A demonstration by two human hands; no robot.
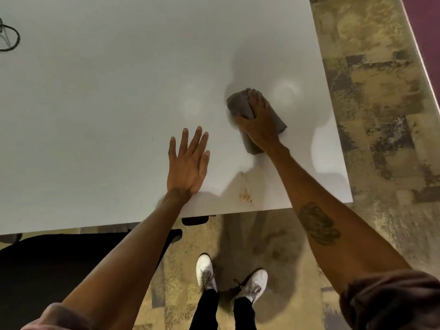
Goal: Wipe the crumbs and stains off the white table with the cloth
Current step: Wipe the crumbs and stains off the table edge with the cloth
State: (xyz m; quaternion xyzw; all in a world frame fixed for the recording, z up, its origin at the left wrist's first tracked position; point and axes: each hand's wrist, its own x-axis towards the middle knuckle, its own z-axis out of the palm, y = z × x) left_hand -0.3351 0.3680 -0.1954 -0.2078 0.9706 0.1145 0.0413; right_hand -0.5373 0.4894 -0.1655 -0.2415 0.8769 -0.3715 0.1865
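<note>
your right hand (258, 120) is pressing down on the grey cloth (240, 107), fingers curled over it and clamped on the bunched fabric, so the cloth is sitting between your palm and the white tabletop (107, 91). your left hand (188, 163) is lying flat and empty, fingers spread apart, resting on the tabletop a little nearer to you and to the left of the cloth hand, apparently bracing you as you lean in.

judging by how things are lying now, you are somewhere in the middle of the job. the surface just around the cloth hand is looking clean, with faint sheen patches on either side of it that could be damp wipe marks, though that is hard to tell from glare. what is plainly left is the orange-brown stain with crumbs (246, 196), sitting near the tabletop's front edge, between your two forearms and well back toward you from the cloth. the cloth is not touching it yet.

the broad stretch of tabletop away to the left of your left hand is showing no obvious dirt. a dark cable loop (10, 38) is lying far off to that side, well apart from both hands.
</note>
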